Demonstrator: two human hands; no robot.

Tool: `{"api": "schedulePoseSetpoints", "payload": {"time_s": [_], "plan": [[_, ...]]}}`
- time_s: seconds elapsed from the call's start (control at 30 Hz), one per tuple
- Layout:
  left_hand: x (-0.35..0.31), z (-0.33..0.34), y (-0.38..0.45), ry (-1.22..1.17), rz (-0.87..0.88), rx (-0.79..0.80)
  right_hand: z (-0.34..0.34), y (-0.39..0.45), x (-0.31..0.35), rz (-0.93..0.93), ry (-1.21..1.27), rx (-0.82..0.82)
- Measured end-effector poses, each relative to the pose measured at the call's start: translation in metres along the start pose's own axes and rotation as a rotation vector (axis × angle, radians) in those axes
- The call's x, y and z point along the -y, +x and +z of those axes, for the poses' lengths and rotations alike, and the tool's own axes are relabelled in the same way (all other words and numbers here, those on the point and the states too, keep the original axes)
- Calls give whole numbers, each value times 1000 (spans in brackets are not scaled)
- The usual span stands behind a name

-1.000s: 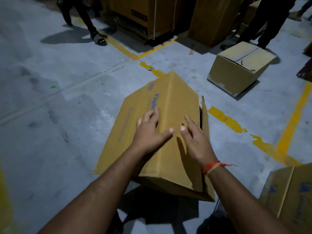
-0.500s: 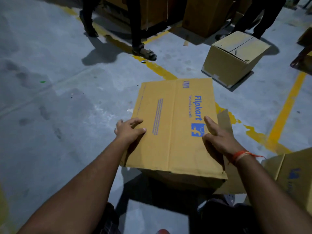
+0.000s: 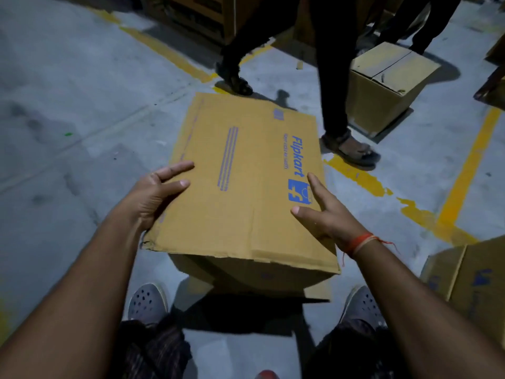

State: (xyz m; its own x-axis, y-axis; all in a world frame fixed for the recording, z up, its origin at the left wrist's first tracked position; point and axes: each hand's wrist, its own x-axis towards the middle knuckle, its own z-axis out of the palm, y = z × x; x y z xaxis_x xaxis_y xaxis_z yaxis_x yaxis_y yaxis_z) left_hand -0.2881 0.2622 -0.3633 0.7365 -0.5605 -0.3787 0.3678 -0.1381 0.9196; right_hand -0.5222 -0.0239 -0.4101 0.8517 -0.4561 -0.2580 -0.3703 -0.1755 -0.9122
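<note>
Box (image 3: 246, 187) lies on floor (image 3: 82, 105), printed side up, just ahead of wearer's shoes (image 3: 147, 299). L grip (image 3: 153, 195) spread, fingers straight, resting on box's left edge. R grip (image 3: 325, 217) spread flat on top by blue logo, nr right edge. Passer-by's sandal (image 3: 349, 151) just beside box's far-right corner; 2nd box (image 3: 382, 86) further back.

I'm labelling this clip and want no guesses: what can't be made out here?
Head view:
Inside of the box: hidden by its top panel.
The small print under the logo: blurred.
Outer fingers of the left hand: hidden below the box edge.
The passer-by: cut off above the legs by the top edge.
The lower-right box: cut off by the frame edge.
</note>
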Motion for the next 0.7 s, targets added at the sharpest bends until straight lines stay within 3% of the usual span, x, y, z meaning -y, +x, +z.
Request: {"api": "schedulePoseSetpoints", "payload": {"time_s": [0.2, 0.43, 0.57, 0.63, 0.7], "plan": [[-25, -37, -39, 102, 143, -124, 66, 26, 3, 6, 179, 77], [24, 15, -6, 260, 106, -79, 97, 16, -55, 377, 206, 175], [26, 64, -1, 406, 181, 90, 74, 19, -53, 465, 135, 133], [33, 87, 1, 385, 109, 269, 60, 20, -44, 426, 158, 83], [51, 103, 11, 370, 32, 338, 47, 17, -33, 376, 180, 29]]}}
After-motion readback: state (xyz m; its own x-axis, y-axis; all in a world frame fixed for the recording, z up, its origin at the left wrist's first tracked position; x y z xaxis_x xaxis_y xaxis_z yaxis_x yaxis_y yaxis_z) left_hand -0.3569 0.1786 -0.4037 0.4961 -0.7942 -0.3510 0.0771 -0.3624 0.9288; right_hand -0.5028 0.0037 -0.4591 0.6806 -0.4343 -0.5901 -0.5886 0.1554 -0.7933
